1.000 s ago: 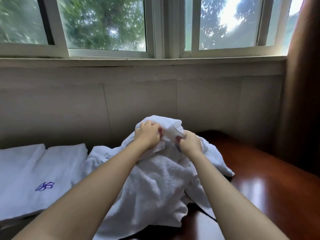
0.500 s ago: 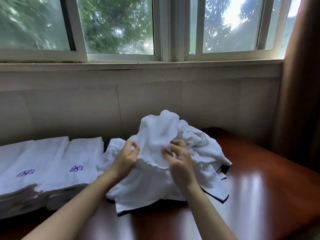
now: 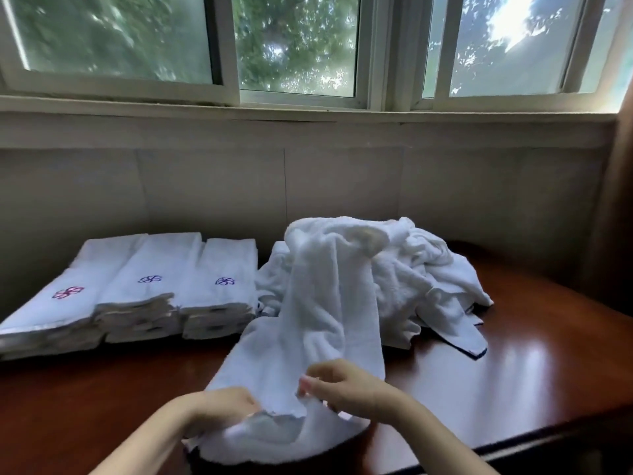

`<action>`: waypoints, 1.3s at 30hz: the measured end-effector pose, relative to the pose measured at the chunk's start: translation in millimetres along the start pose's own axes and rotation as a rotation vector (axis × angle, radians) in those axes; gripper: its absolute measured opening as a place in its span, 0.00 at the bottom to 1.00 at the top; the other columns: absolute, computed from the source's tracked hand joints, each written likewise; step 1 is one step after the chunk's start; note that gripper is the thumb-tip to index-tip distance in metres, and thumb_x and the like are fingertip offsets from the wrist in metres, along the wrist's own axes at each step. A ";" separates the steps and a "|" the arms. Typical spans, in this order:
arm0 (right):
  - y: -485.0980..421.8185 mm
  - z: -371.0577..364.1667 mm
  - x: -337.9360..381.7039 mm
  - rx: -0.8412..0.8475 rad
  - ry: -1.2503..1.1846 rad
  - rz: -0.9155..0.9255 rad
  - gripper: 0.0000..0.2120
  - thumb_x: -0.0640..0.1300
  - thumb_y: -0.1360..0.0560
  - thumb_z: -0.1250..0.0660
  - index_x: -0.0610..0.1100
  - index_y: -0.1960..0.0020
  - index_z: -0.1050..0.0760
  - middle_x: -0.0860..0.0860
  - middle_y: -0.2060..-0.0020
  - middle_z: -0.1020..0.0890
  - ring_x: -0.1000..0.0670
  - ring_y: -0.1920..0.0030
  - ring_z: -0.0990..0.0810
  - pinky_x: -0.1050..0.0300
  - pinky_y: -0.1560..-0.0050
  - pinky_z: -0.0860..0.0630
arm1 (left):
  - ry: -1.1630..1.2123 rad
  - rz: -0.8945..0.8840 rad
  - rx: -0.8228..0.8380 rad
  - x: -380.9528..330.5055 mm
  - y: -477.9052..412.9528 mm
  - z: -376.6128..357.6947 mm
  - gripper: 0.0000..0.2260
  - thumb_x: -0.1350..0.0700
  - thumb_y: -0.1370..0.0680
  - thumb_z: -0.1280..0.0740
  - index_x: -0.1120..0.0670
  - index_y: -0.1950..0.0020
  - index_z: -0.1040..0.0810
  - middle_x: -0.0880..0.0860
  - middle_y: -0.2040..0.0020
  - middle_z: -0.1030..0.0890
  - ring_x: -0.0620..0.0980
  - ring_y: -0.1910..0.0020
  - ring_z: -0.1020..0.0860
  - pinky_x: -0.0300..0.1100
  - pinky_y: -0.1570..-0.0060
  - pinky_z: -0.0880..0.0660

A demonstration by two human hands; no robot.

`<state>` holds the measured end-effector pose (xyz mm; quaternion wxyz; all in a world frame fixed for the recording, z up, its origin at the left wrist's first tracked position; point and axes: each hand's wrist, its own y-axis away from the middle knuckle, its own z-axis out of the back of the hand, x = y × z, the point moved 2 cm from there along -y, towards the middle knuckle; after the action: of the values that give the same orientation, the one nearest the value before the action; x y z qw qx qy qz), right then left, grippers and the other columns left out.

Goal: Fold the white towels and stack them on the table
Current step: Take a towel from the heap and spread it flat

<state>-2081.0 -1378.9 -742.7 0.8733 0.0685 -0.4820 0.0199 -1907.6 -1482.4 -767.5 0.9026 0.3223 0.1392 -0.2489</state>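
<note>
1. Folded stacks (image 3: 150, 296): three side by side at the left of the table (image 3: 513, 371), by the wall. The leftmost has a reddish emblem on top and the other two have blue ones. No hand is near them. More of them shows than 0.5 s ago, which looks like the head turning rather than the stacks moving.
2. Left hand (image 3: 219, 406): it has dropped from the pile to the near table edge. It is curled onto the near-left edge of the pulled towel (image 3: 308, 337). The fingertips are partly under the cloth, but it reads as a grip.
3. Pulled towel: this is the main change. 1.0 s ago it was bunched on top of the heap. Now it is drawn out in a long strip towards the person. Its near end lies crumpled at the table edge and its far end is draped over the heap top, so it isn't free yet.
4. Right hand (image 3: 346, 385): it has also come down, just right of the left hand. Thumb and fingers (image 3: 303, 385) pinch the near hem, with the other fingers loosely bent.
5. Loose pile (image 3: 428, 279): unfolded white towels heaped right of centre and touching the strip. Several remain.
6. Judgement: one towel is singled out and the hem found. Next it needs pulling clear, spreading and folding. The task is roughly midway.
</note>
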 end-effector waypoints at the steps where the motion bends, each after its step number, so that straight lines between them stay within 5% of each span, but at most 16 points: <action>1: -1.4 -3.8 -2.4 -0.048 0.066 0.006 0.09 0.52 0.22 0.39 0.51 0.58 0.25 0.58 0.69 0.22 0.61 0.70 0.27 0.66 0.64 0.28 | -0.057 -0.019 0.000 10.6 1.2 -0.2 0.10 0.50 0.23 0.40 0.48 0.63 0.31 0.47 0.62 0.30 0.47 0.57 0.33 0.36 0.62 0.35; 3: -5.1 -3.8 -12.7 -0.171 0.351 0.031 0.07 0.53 0.22 0.39 0.51 0.50 0.25 0.57 0.60 0.20 0.58 0.61 0.23 0.61 0.55 0.28 | -0.124 0.026 -0.018 31.1 13.7 7.5 0.11 0.44 0.26 0.37 0.48 0.64 0.27 0.46 0.61 0.28 0.47 0.59 0.32 0.37 0.61 0.37; 6: -8.4 -0.4 -35.5 -0.195 0.805 0.003 0.16 0.54 0.21 0.42 0.49 0.36 0.29 0.50 0.42 0.25 0.49 0.40 0.28 0.57 0.37 0.35 | -0.337 0.277 -0.176 66.9 22.8 34.4 0.17 0.41 0.24 0.37 0.49 0.42 0.21 0.47 0.44 0.22 0.48 0.44 0.26 0.37 0.48 0.32; 9: -12.5 1.7 -44.4 -0.136 0.937 -0.110 0.16 0.55 0.20 0.45 0.48 0.39 0.29 0.48 0.41 0.26 0.46 0.37 0.30 0.47 0.27 0.50 | -0.422 0.557 -0.423 98.8 29.0 49.9 0.16 0.50 0.21 0.41 0.50 0.35 0.26 0.53 0.33 0.28 0.55 0.35 0.29 0.49 0.39 0.30; 11: -17.1 0.8 -35.5 -0.140 0.924 -0.126 0.15 0.55 0.20 0.45 0.46 0.41 0.29 0.47 0.43 0.23 0.45 0.39 0.28 0.48 0.31 0.44 | -0.423 0.636 -0.585 106.9 30.1 52.0 0.15 0.56 0.20 0.43 0.52 0.36 0.24 0.54 0.35 0.26 0.56 0.37 0.27 0.52 0.42 0.27; 13: -18.2 -4.9 -20.1 -0.080 0.908 -0.139 0.14 0.53 0.20 0.45 0.45 0.43 0.29 0.44 0.46 0.21 0.43 0.43 0.25 0.54 0.48 0.34 | -0.458 0.629 -0.627 107.0 27.2 45.3 0.15 0.55 0.19 0.43 0.51 0.36 0.24 0.52 0.36 0.25 0.55 0.37 0.26 0.51 0.45 0.25; 15: -14.7 -20.9 -8.6 0.139 0.872 -0.150 0.11 0.49 0.20 0.44 0.45 0.45 0.27 0.44 0.48 0.21 0.43 0.49 0.24 0.55 0.56 0.34 | -0.525 0.455 -0.647 104.6 18.7 40.6 0.14 0.51 0.18 0.44 0.51 0.36 0.25 0.51 0.36 0.24 0.53 0.38 0.25 0.48 0.45 0.25; 18: -1.6 -43.3 2.6 0.426 0.678 -0.129 0.09 0.47 0.22 0.44 0.52 0.49 0.25 0.53 0.60 0.21 0.50 0.62 0.22 0.58 0.59 0.30 | -0.317 -0.001 -0.578 92.5 6.4 31.9 0.11 0.52 0.19 0.41 0.51 0.41 0.23 0.51 0.41 0.23 0.50 0.41 0.25 0.40 0.44 0.30; 21: -4.1 -46.0 12.9 0.335 0.261 -0.129 0.10 0.43 0.22 0.42 0.50 0.59 0.26 0.53 0.73 0.21 0.53 0.76 0.22 0.62 0.67 0.25 | -0.178 -0.202 -0.467 75.3 3.0 19.2 0.11 0.53 0.21 0.38 0.50 0.40 0.22 0.48 0.44 0.24 0.47 0.42 0.26 0.33 0.47 0.35; 24: -22.7 -32.7 2.9 -0.113 0.507 -0.024 0.13 0.46 0.22 0.41 0.51 0.65 0.32 0.46 0.63 0.19 0.48 0.64 0.23 0.55 0.61 0.28 | -0.250 -0.098 -0.424 74.6 1.0 11.8 0.18 0.44 0.21 0.40 0.44 0.31 0.30 0.49 0.36 0.31 0.50 0.37 0.29 0.43 0.38 0.33; 26: -26.2 -29.3 -7.5 -0.216 0.801 0.044 0.08 0.46 0.21 0.43 0.49 0.57 0.29 0.46 0.49 0.21 0.48 0.52 0.25 0.55 0.56 0.31 | -0.352 0.031 -0.395 76.9 3.2 9.3 0.23 0.39 0.21 0.44 0.41 0.26 0.39 0.48 0.28 0.39 0.55 0.31 0.36 0.49 0.34 0.35; 29: -27.8 -31.4 -21.0 -0.084 0.991 0.021 0.12 0.47 0.21 0.44 0.44 0.42 0.29 0.49 0.38 0.26 0.47 0.39 0.29 0.54 0.44 0.29 | -0.387 0.175 -0.370 75.2 10.4 -0.5 0.24 0.39 0.20 0.51 0.40 0.24 0.47 0.46 0.22 0.49 0.57 0.26 0.45 0.55 0.32 0.37; 34: -24.9 -32.8 -6.1 -0.058 1.159 -0.145 0.11 0.45 0.20 0.46 0.47 0.41 0.30 0.51 0.43 0.23 0.47 0.46 0.23 0.56 0.61 0.31 | -0.367 0.335 -0.407 75.3 24.8 -7.7 0.23 0.42 0.18 0.56 0.43 0.22 0.50 0.47 0.23 0.48 0.57 0.27 0.46 0.59 0.35 0.36; 39: -13.3 -25.1 -4.0 0.259 1.296 -0.519 0.18 0.44 0.22 0.43 0.46 0.34 0.29 0.48 0.33 0.28 0.45 0.37 0.27 0.53 0.41 0.28 | -0.321 0.521 -0.421 104.6 44.9 3.9 0.26 0.41 0.18 0.56 0.48 0.22 0.51 0.52 0.23 0.46 0.61 0.29 0.43 0.59 0.35 0.35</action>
<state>-2060.7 -1388.4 -760.6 0.9456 0.2589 0.1726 -0.0949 -1795.5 -1492.6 -784.6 0.9926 0.1110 -0.0425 -0.0240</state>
